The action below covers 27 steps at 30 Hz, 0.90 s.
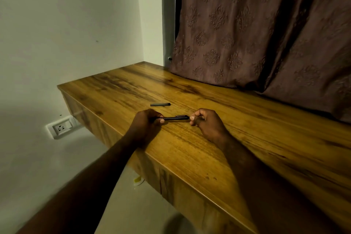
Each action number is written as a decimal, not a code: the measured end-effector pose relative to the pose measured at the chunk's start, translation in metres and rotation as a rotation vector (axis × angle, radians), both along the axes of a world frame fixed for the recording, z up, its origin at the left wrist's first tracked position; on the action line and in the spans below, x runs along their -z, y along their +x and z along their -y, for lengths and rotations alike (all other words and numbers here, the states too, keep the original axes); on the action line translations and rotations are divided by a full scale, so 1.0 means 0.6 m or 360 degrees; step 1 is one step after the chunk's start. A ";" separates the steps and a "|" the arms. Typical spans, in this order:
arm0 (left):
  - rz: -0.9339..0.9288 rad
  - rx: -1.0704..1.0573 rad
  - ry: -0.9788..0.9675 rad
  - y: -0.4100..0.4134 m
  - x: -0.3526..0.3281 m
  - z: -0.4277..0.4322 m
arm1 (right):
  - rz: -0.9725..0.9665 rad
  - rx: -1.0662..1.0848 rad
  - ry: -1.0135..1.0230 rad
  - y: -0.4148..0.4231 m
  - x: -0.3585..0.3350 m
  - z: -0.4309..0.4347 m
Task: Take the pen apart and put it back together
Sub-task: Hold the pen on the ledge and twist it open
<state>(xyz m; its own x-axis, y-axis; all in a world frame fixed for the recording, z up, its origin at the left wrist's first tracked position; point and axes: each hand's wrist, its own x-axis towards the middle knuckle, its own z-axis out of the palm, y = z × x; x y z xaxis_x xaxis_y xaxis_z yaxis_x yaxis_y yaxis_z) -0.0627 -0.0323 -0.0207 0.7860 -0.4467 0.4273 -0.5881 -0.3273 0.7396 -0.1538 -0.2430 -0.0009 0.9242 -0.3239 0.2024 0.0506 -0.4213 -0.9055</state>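
Both hands pinch the pen (175,118) at its ends, left hand (147,122) & right hand (206,122), just above the desk (247,138). A grey piece (160,104), prob. the cap, lies near behind. Seems the taking-apart step; next needs a twist or pull w/ firm grip.

Glossy wood desk (209,150); embossed cloth curtain (256,24)

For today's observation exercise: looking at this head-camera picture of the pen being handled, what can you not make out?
- Both ends of the pen, head view: covered by the left hand and right hand.
- Grey piece on the wooden desk: too small and dim to identify.
- Yellow-white object on the floor: partly hidden by the desk edge.
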 end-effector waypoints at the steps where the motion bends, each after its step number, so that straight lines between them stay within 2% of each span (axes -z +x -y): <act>1: 0.0035 0.0042 0.0020 0.003 0.001 -0.001 | 0.0004 0.0003 0.0016 0.001 -0.001 0.001; 5: 0.0057 0.0043 0.0080 0.012 0.004 0.000 | 0.0031 0.0009 0.0051 0.006 0.000 0.007; 12: 0.0012 -0.0056 -0.0042 0.015 0.010 -0.002 | 0.0068 0.0078 0.0107 0.009 0.001 0.013; 19: 0.0083 -0.0133 0.0069 0.024 0.011 0.000 | 0.0155 0.0051 0.0267 0.006 -0.002 0.023; 22: 0.0121 -0.0076 0.0144 0.029 0.012 -0.004 | 0.0188 0.0179 0.0325 0.004 0.000 0.030; 27: 0.0256 -0.0111 0.0227 0.016 -0.001 0.003 | 0.0256 0.0396 -0.0283 -0.003 -0.001 0.073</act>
<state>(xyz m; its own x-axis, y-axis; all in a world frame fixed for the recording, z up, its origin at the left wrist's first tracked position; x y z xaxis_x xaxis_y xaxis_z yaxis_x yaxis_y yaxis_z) -0.0532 -0.0341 -0.0201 0.7439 -0.4587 0.4860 -0.6670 -0.4658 0.5814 -0.1557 -0.2865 -0.0001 0.7729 -0.4822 0.4123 0.0623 -0.5891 -0.8057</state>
